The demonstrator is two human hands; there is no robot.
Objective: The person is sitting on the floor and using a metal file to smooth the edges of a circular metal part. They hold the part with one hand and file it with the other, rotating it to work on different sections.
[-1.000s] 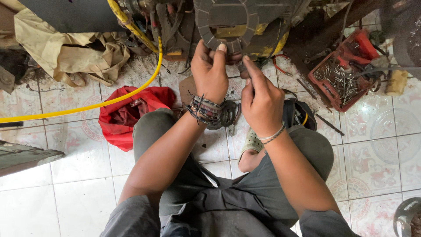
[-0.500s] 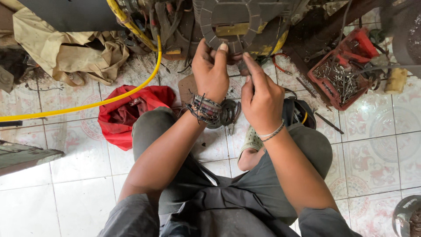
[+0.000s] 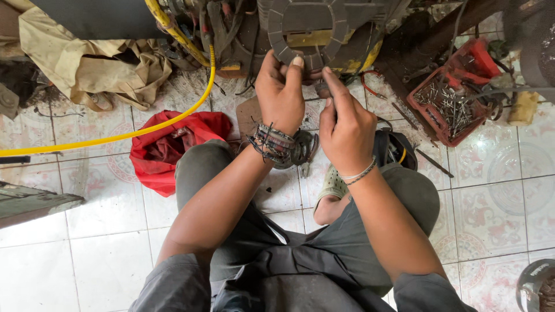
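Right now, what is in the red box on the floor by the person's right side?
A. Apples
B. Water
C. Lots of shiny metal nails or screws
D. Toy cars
C. The red box is filled with a pile of thin silvery metal pieces that look like nails or screws, lying on the tiled floor.

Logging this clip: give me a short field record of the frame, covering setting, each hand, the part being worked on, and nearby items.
setting: person crouched on a patterned tile floor
left hand: raised to the grey segmented round part, thumb on its lower edge
right hand: beside the left, forefinger extended toward the same part
held item: cannot tell
wrists: bracelets on both
nearby: yellow hose, red cloth, red tray of nails, tan cloth
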